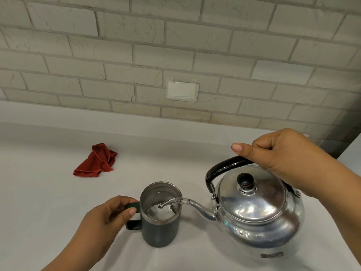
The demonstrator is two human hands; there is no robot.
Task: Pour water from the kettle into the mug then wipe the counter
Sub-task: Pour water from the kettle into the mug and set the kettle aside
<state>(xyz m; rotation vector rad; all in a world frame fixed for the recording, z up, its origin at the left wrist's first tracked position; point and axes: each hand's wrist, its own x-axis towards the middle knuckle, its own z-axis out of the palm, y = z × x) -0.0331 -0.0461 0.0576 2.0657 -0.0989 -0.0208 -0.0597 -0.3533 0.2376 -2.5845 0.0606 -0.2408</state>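
A shiny metal kettle (257, 210) with a black handle is tilted to the left, held above the white counter (48, 192). My right hand (283, 155) grips its handle from above. A thin stream of water runs from the spout into a dark green mug (159, 229) with a steel rim, which stands upright on the counter. Water is visible inside the mug. My left hand (103, 218) holds the mug's handle on its left side. A crumpled red cloth (95, 161) lies on the counter behind and to the left of the mug.
A pale brick wall runs along the back of the counter, with a taped-over white outlet plate (182, 90) in it. A few small water drops lie on the counter near the mug's base.
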